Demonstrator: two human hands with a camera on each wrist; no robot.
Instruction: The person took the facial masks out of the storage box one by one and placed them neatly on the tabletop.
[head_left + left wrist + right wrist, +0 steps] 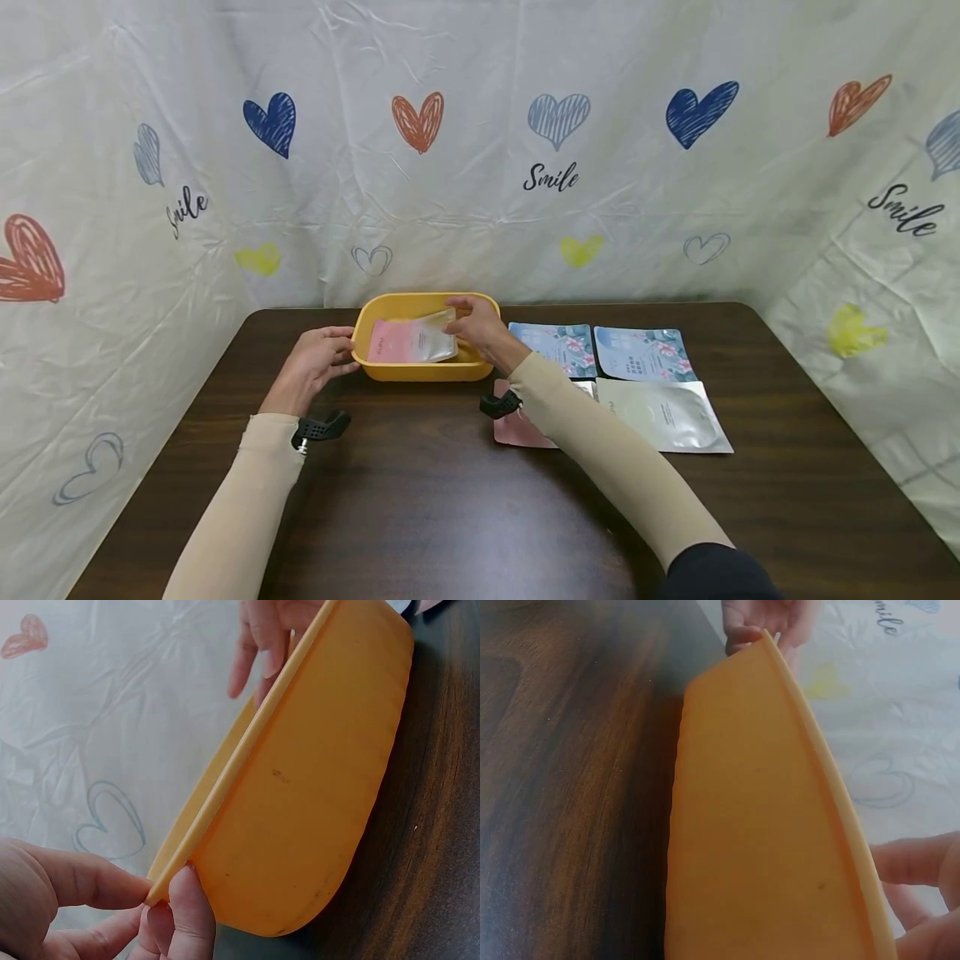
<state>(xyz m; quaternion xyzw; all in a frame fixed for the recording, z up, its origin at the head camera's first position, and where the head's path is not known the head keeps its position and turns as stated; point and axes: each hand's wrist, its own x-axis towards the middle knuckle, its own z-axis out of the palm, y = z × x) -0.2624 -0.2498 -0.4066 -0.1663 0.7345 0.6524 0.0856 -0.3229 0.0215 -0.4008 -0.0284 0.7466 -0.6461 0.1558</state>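
Note:
A yellow plastic basket [427,372] stands at the back of the table. My left hand [318,358] pinches its left rim, fingertips on both sides of the edge in the left wrist view. Inside lies a pink and silver face mask packet [393,341], with the raised corner of another pale packet [442,319] behind it. My right hand [482,327] reaches over the right rim, and its thumb and forefinger pinch that pale corner. In the right wrist view the basket wall [757,787] hides the packets.
Right of the basket lie two blue flowered packets [558,343], a pale green and silver packet [667,414], and a pink packet [521,425] partly covered by the right sleeve. A white cloth [480,192] with printed hearts hangs behind the dark wooden table [420,500].

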